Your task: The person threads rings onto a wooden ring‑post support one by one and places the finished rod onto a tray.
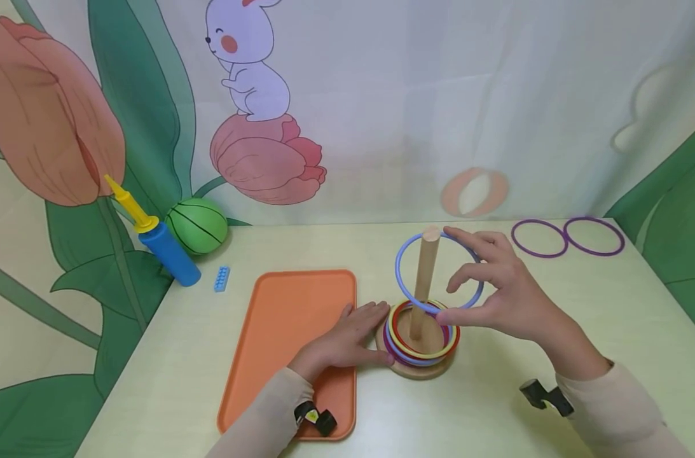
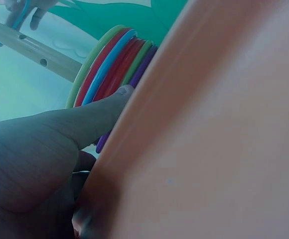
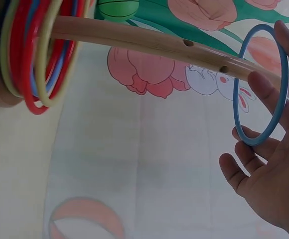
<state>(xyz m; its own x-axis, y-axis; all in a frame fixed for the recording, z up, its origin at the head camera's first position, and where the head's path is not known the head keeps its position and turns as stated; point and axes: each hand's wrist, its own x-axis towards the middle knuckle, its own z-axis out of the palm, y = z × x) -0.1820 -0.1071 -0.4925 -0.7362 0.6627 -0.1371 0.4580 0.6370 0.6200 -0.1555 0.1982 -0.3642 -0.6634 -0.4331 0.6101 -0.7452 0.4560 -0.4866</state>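
A wooden post (image 1: 426, 270) rises from a round wooden base (image 1: 417, 374). Stacked rings in yellow, red, blue, green and purple (image 2: 98, 74) lie around its foot. My right hand (image 1: 510, 289) pinches a light blue ring (image 3: 284, 74) between thumb and fingers. This ring is tilted, and the upper part of the post passes through it. At the left side of the base, my left hand (image 1: 347, 337) rests with its fingers stretched out. Its thumb (image 2: 99, 112) lies against the lower rings of the stack.
Under the left forearm lies an orange tray (image 1: 290, 318). Farther back on the left are a blue brick (image 1: 222, 278), a green ball (image 1: 201, 222) and a blue-and-yellow hand pump (image 1: 168, 251). Two purple rings (image 1: 538, 256) lie at the back right by the printed curtain.
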